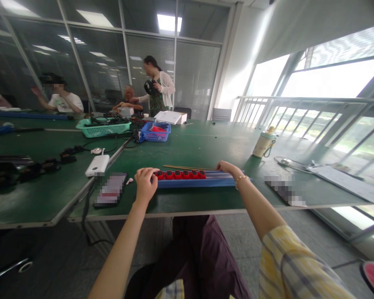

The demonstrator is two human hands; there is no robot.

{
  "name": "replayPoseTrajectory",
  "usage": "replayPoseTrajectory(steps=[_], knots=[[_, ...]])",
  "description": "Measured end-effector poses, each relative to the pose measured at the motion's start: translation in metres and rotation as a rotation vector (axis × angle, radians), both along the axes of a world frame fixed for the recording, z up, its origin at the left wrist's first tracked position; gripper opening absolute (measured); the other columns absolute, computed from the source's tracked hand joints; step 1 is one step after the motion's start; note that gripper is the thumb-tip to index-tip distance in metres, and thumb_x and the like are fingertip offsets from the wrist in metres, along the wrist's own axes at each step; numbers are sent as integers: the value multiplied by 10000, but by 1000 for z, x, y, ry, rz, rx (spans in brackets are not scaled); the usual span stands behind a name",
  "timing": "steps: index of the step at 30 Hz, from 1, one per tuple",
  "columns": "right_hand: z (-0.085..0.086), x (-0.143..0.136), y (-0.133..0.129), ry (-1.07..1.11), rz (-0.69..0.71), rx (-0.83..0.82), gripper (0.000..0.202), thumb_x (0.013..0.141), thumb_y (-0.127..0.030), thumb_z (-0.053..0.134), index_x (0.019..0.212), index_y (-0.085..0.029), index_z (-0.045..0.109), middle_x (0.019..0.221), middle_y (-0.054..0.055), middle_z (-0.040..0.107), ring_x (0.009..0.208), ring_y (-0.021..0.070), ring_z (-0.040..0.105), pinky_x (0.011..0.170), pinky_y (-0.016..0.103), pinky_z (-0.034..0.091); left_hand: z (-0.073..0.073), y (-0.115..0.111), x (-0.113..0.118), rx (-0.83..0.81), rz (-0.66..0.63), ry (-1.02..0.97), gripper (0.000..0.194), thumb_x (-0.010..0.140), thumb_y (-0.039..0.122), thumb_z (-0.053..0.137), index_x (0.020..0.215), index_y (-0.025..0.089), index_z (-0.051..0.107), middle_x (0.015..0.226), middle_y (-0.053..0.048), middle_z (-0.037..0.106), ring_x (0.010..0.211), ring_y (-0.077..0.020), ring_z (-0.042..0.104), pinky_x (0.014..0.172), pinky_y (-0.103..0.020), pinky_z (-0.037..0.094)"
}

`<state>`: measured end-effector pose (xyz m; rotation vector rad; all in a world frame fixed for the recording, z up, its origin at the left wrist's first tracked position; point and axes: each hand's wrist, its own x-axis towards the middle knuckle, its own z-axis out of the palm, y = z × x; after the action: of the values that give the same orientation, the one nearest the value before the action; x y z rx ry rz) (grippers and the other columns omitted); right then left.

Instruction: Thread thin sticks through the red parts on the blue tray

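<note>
A long blue tray lies near the table's front edge. Several red blocks with dark tops stand in a row in its left and middle part. My left hand is closed at the tray's left end, thumb and index finger at the leftmost red block. Behind the tray runs a thin yellowish stick. Fingers curled, my right hand is at the stick's right end, just past the tray's back edge. Its fingertips are partly hidden.
Left of the tray lie a phone, a white power bank and an earbud. Green and blue baskets stand farther back. A bottle and another phone are at right. People are across the table.
</note>
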<state>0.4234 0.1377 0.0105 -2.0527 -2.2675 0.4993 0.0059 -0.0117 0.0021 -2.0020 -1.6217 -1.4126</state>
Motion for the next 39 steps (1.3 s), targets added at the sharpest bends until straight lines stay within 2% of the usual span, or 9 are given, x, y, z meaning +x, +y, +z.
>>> replayPoseTrajectory(steps=[5, 12, 16, 21, 24, 32, 39], knots=[[4, -3, -3, -34, 3, -29, 302, 756, -98, 600, 971, -146, 806, 986, 91, 783, 934, 211, 703, 835, 270, 519, 0, 0, 0, 2, 0, -11, 301, 878, 184, 460, 1013, 247, 721, 1051, -66, 707, 1084, -279, 530, 950, -462, 409], [14, -11, -1, -106, -37, -100, 135, 727, -170, 665, 721, -114, 788, 868, 153, 770, 901, 308, 707, 841, 404, 536, 2, -1, 1, -6, -5, -17, 301, 877, 178, 458, 1004, 247, 722, 1044, -61, 709, 1083, -277, 534, 959, -456, 410], [18, -13, -2, -114, -47, -120, 144, 750, -189, 667, 715, -114, 785, 838, 156, 764, 904, 324, 707, 852, 426, 536, 1, -2, 1, -4, -1, -16, 299, 883, 177, 460, 1012, 249, 719, 1049, -61, 708, 1080, -278, 532, 959, -456, 404], [15, -12, -5, -123, -13, -65, 114, 748, -160, 689, 772, -124, 795, 929, 150, 772, 983, 312, 700, 900, 388, 524, -1, -1, 0, 6, -8, -14, 300, 888, 178, 457, 1020, 249, 717, 1053, -61, 704, 1082, -276, 528, 953, -451, 402], [11, -10, -6, -120, 7, -23, 169, 759, -137, 673, 866, -136, 803, 1001, 130, 773, 1008, 273, 696, 897, 337, 520, -1, -1, 0, 0, -1, -14, 300, 891, 182, 457, 1022, 251, 717, 1055, -62, 701, 1085, -276, 530, 961, -453, 397], [9, -6, -6, -116, 46, -20, 225, 780, -110, 622, 908, -125, 806, 943, 103, 782, 874, 224, 704, 784, 287, 522, -2, -1, -2, 12, -4, -4, 298, 890, 177, 459, 1009, 250, 722, 1055, -59, 704, 1088, -276, 523, 947, -446, 399], [2, -1, 2, -114, 54, -12, 176, 810, -171, 658, 900, -120, 801, 924, 106, 780, 864, 220, 687, 788, 288, 507, -3, 0, -1, 16, 9, -5, 301, 877, 163, 473, 1007, 253, 729, 1051, -50, 708, 1084, -274, 530, 944, -441, 405]])
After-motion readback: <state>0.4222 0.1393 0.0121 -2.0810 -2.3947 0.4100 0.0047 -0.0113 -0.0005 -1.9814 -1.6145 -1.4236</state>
